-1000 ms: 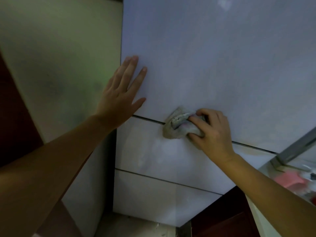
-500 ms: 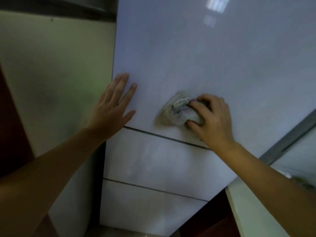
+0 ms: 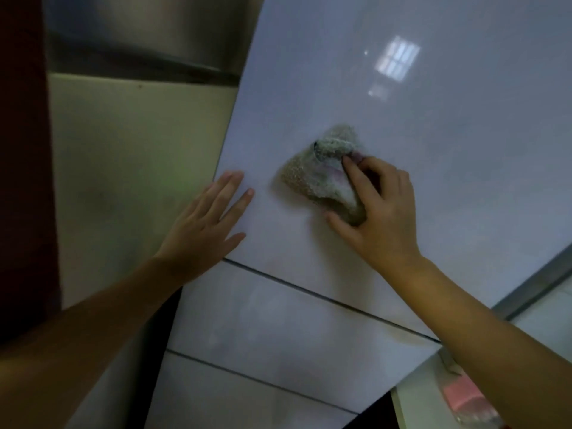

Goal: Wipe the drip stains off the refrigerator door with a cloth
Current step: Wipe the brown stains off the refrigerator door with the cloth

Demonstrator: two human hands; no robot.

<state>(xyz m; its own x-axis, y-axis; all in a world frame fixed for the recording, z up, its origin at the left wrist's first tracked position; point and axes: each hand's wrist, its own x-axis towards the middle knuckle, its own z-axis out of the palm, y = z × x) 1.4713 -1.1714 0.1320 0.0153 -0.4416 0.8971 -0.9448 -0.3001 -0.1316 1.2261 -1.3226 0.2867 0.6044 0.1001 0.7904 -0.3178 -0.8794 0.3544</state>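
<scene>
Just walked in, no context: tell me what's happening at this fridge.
A person is wiping the refrigerator door with a bunched grey cloth. The right hand grips the cloth and presses it against the door. The left hand rests flat near the door's left edge. Any stains are too faint to make out.

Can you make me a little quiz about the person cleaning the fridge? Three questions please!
1. True or false: the left hand holds the cloth.
2. Where on the refrigerator door is the cloth? A) top panel B) middle panel C) bottom panel
3. Fill in the gap: the left hand lies ____ against the door, fingers straight.

Key: 1 false, the right hand grips it. 2 A. 3 flat.
</scene>
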